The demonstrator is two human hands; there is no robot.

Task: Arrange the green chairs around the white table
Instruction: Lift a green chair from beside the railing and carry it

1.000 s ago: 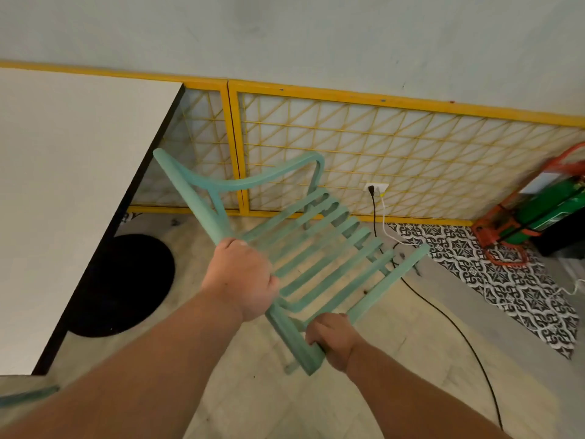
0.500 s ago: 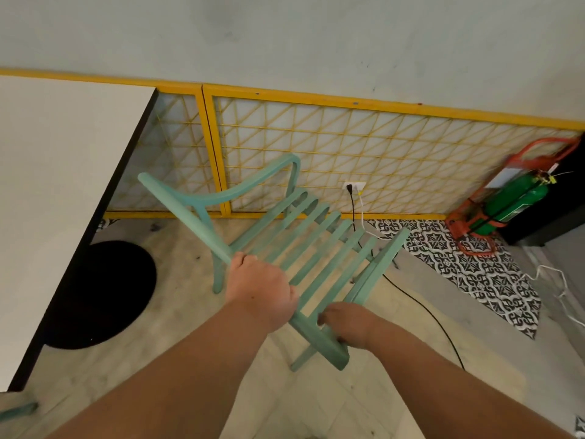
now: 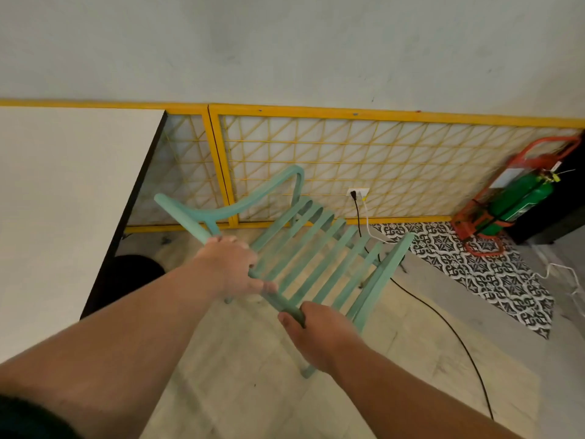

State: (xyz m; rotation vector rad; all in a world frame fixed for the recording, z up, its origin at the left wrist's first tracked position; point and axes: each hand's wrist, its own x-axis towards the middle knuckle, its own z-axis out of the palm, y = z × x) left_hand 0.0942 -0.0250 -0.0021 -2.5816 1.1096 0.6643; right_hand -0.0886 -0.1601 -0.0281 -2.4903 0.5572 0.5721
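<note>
A green slatted chair [image 3: 319, 248] stands on the tiled floor just right of the white table [image 3: 63, 201], its curved armrest toward the yellow lattice wall. My left hand [image 3: 232, 267] grips the chair's near frame rail beside the armrest post. My right hand [image 3: 316, 334] is closed on the same rail at its near corner. Parts of the chair's legs show beneath the seat; the rest are hidden by the slats and my arms.
The table's round black base [image 3: 133, 277] sits on the floor under its dark edge. A yellow lattice panel [image 3: 380, 163] lines the wall, with a socket and a black cable [image 3: 443, 327] trailing across the floor. A green cylinder in an orange cart [image 3: 519, 198] stands at right.
The chair has come down and closer to the floor, level now. My hands stayed on its near rail, the right hand shifting from under the corner to over it.
</note>
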